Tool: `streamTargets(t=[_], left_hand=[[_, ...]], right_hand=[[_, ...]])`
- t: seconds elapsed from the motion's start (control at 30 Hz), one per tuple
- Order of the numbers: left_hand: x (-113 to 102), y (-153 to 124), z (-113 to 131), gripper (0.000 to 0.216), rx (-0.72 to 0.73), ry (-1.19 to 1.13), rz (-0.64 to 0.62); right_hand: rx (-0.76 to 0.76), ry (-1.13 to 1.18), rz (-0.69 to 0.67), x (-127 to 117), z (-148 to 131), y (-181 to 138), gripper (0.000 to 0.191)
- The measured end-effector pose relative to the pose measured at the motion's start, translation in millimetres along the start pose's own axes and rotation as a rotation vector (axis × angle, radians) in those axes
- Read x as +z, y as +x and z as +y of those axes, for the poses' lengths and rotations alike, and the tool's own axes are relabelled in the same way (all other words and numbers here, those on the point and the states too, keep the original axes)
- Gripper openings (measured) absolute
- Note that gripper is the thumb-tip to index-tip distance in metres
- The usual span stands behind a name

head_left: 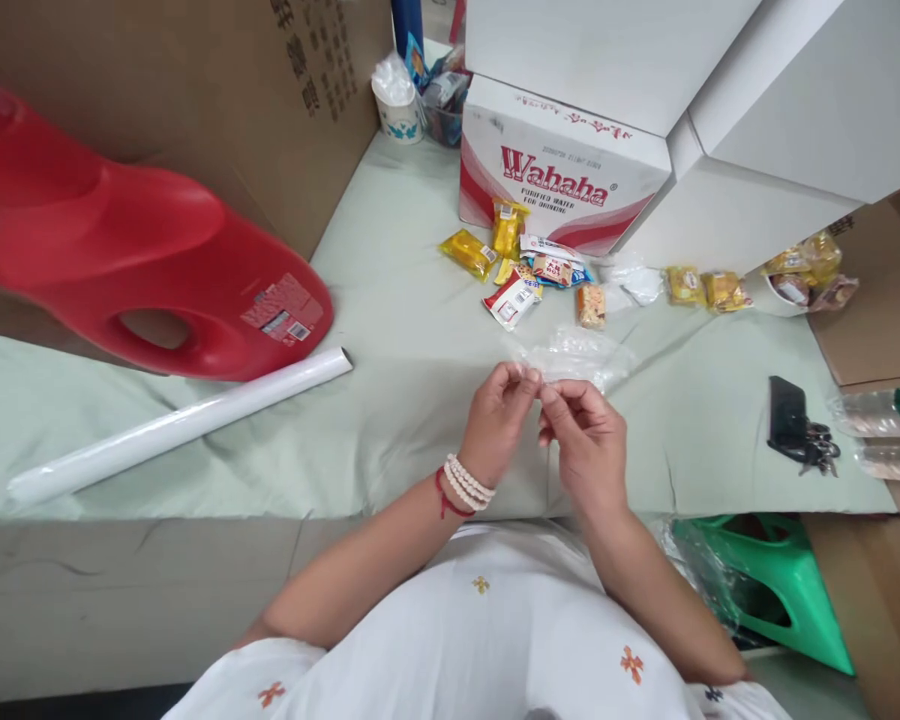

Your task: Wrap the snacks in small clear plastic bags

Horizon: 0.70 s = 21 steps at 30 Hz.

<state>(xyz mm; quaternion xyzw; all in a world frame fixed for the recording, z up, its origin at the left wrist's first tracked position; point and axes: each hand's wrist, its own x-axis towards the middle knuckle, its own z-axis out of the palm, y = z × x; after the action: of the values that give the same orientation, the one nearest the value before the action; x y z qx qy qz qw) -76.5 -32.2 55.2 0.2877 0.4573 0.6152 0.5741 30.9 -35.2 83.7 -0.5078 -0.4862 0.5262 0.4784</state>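
Left hand (497, 420) and right hand (594, 440) come together over a pale green tablecloth (401, 440), thumbs and fingers pinched closed, apparently on the near edge of a clear plastic bag (581, 355) (the grip is too small to be sure). The bag lies just beyond the fingertips, before some wrapped snacks (514, 298). Working that edge seems the step in hand; the next move likely calls for gently parting the plastic.

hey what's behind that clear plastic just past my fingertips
Behind the clear plastic lie a small wrapped snack and some piled snack packets, then the Wahaha box. Lower packets are partly covered, and whatever the box hides can't be seen.
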Motion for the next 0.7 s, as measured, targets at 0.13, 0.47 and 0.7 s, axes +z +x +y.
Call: streamTargets(t=[0.13,0.47,0.7], left_hand=[[4,5,-7,0.041,0.026,-0.107,0.104],[-15,18,1,0.042,0.313,0.373,0.280],[-29,12,4,0.042,0.283,0.407,0.113]], right_hand=[[0.002,-0.003,0.065,7,7,-6,0.022],[0.021,-0.102,0.047,-8,-18,15,0.016],[0.181,0.038,-0.003,-28,-29,53,0.021]])
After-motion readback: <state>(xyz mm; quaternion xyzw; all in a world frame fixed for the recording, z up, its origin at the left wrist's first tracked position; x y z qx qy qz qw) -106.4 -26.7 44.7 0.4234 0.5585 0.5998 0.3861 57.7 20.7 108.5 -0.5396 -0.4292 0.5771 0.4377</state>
